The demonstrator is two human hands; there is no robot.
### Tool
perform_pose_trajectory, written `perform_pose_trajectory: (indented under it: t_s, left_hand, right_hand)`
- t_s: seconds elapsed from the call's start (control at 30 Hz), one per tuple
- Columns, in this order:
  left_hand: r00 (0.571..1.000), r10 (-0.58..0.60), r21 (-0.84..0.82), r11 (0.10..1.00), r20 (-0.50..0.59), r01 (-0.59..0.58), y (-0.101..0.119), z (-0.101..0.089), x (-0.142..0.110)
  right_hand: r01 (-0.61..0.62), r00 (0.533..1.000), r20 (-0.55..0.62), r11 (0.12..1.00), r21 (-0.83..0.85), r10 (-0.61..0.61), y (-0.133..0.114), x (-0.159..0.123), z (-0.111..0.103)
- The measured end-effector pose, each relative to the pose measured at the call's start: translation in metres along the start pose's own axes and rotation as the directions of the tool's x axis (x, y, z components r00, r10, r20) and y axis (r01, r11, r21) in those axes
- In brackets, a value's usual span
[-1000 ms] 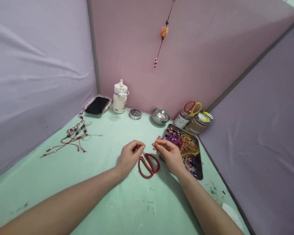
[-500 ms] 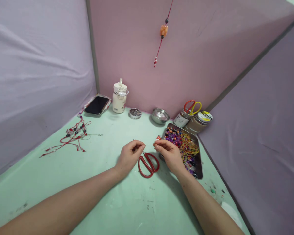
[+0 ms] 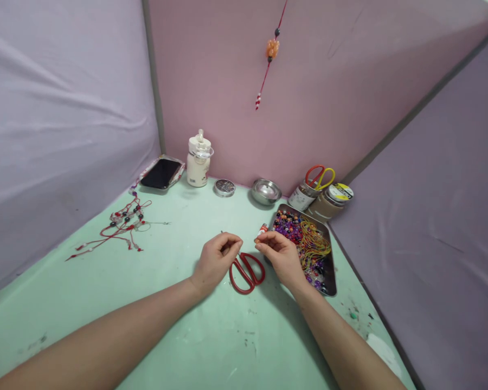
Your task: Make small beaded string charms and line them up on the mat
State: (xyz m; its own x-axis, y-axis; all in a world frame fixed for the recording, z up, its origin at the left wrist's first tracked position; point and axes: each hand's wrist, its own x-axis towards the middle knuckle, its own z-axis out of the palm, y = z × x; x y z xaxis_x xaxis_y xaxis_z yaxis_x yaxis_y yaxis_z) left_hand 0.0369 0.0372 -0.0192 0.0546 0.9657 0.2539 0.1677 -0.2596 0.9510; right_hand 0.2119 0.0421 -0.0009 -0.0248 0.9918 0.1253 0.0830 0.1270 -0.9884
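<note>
My left hand [image 3: 217, 260] is closed in a pinch above the table, thumb against forefinger. What it holds is too small to make out. Facing it, my right hand [image 3: 282, 257] also pinches something tiny that I cannot name. A gap separates the two sets of fingertips. Red-handled scissors [image 3: 244, 275] lie on the table between the hands, their blades partly hidden by my left hand. Just behind my right fingertips is a small red and white item [image 3: 263, 229]. The metal tray [image 3: 331, 281] beside my right hand holds many coloured beads [image 3: 288, 225] and a bundle of yellowish cord [image 3: 315, 244].
Along the back stand a phone [image 3: 161, 173], a white bottle [image 3: 198, 162], a round clear case [image 3: 225, 187], a steel bowl [image 3: 265, 192] and two jars, one holding scissors [image 3: 320, 177]. Red beaded cords [image 3: 126, 219] lie left. A beaded string [image 3: 272, 50] hangs on the back wall.
Both hands keep almost the same place and pinch. The fingertips have shifted only very slightly; nothing else has moved.
</note>
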Motion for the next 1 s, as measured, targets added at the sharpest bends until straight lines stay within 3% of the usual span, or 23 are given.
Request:
perform_pose_trajectory:
  t_s: [0.7, 1.0]
  left_hand:
    - [0.999, 0.021, 0.039, 0.999, 0.029, -0.022, -0.0028, 0.0022, -0.0009]
    - [0.988, -0.079, -0.051, 0.995, 0.134, 0.087, -0.0012, 0.0079, -0.0014]
  right_hand:
    - [0.022, 0.999, 0.029, 1.000, -0.010, -0.022, -0.0007, -0.0010, 0.0015]
    - [0.167, 0.985, 0.083, 0.961, -0.221, -0.152, 0.0020, -0.0044, 0.0039]
